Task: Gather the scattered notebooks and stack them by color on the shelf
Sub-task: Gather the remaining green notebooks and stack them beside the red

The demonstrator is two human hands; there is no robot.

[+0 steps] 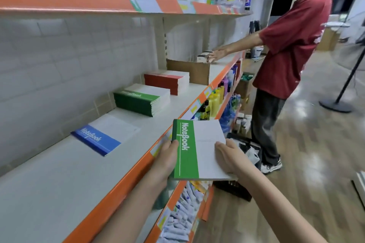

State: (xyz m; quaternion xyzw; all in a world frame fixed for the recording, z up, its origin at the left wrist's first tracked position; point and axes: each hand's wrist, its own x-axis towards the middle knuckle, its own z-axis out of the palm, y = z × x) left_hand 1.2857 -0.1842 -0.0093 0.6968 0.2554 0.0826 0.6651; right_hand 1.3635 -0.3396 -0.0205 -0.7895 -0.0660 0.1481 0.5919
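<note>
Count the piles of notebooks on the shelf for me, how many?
2 piles: a green pile mid-shelf and a red pile beyond it, near the box. A single blue notebook lies nearer, and both hands hold one green notebook. The box may hide more.

shelf (65, 179) white w/ orange front edge | on it, near to far: blue notebook (98, 138) flat, green stack (141, 100), red stack (167, 83), cardboard box (189, 72) | all apart

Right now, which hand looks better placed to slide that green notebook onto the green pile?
Probably the left hand. It grips the green notebook on its spine side, nearest the shelf and the green stack. The right hand holds the aisle side.
</note>
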